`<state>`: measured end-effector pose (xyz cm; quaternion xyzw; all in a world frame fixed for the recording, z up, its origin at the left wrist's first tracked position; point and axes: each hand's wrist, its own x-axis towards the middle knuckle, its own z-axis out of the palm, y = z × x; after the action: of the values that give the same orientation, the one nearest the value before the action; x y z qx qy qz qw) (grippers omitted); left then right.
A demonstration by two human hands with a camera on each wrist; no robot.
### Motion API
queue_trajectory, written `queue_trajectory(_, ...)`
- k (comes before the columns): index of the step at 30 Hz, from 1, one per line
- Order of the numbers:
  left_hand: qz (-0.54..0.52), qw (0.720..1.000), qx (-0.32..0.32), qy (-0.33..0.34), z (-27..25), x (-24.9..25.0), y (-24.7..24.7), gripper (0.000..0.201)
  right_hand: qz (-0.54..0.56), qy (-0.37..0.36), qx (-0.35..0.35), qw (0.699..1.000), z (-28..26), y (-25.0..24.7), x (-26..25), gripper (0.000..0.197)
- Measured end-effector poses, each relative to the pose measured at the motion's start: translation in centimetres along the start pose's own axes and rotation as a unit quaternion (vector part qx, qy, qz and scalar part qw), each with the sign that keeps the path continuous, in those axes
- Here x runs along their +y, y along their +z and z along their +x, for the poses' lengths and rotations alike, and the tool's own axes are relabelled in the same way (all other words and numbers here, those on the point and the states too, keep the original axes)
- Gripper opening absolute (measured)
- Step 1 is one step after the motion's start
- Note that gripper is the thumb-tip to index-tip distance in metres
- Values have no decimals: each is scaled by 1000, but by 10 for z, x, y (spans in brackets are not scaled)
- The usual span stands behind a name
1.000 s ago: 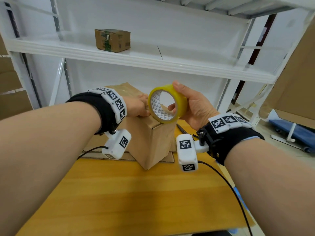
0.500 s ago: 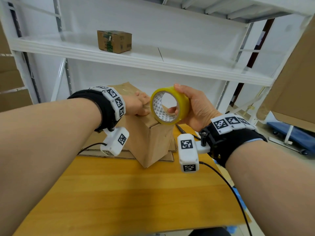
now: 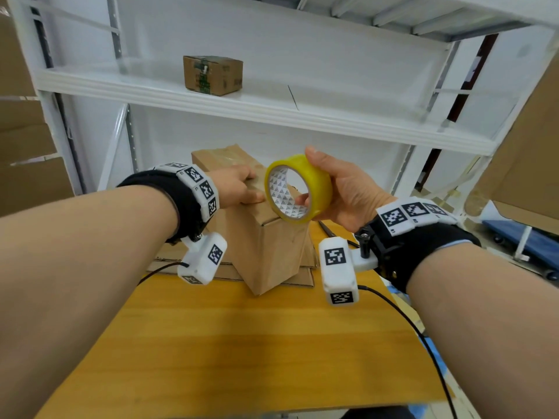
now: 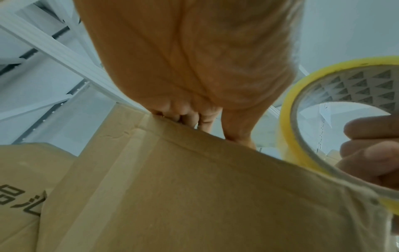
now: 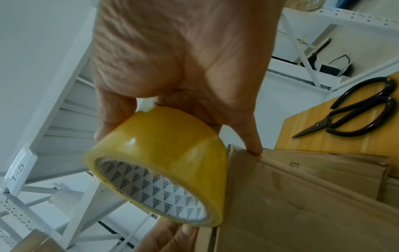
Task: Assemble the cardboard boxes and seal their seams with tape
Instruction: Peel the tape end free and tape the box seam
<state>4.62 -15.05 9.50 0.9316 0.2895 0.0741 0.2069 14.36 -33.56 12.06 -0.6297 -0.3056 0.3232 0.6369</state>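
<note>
A bare stretch of the orange-yellow wooden table [image 3: 248,343] lies nearest, with both forearms reaching over it, each wearing a black wrist strap with white coded tags and a small white camera block. Past that stands the tall brown cardboard box [image 3: 272,252], upright on a stack of flattened brown cardboard sheets [image 3: 305,275] with one corner turned toward the viewer. The left hand [image 3: 239,187] lies on the box's top face, fingers bent over it and thumb pressed along the near top edge; the left wrist view shows the fingertips meeting the cardboard at that edge. The right hand [image 3: 344,192] holds the yellow roll of packing tape [image 3: 298,189] tilted at the box's top near corner, thumb over the outer band and fingers curled through the white core printed with grey triangles (so this hand is clamped on the roll). In the right wrist view the roll's lower rim sits against the box and one finger [image 5: 252,143] touches the cardboard's top edge. Just beyond the box, on the table to the right, lies a pair of black-handled metal scissors [image 5: 354,110], blades together. Farther back rises the white metal shelving unit [image 3: 272,116], and a small brown cardboard carton with green print [image 3: 211,74] sits on its shelf.
</note>
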Motion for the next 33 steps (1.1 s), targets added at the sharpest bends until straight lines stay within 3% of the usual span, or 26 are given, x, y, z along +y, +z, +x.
queue_trajectory(7, 88, 996, -20, 1, -9, 6, -2, 67, -2, 5, 24, 1000, -10, -3, -3, 20)
queue_trajectory(17, 130, 990, -42, 25, -13, 14, -2, 66, -127, 107, -85, 982, -15, -21, 15, 36)
queue_trajectory(29, 91, 994, -63, 13, -11, 13, 1, 71, -198, 106, -106, 969, -13, -22, 17, 30)
queue_trajectory(33, 91, 994, -67, 12, -9, 14, 1, 73, -198, 74, -114, 971, -15, -26, 13, 43)
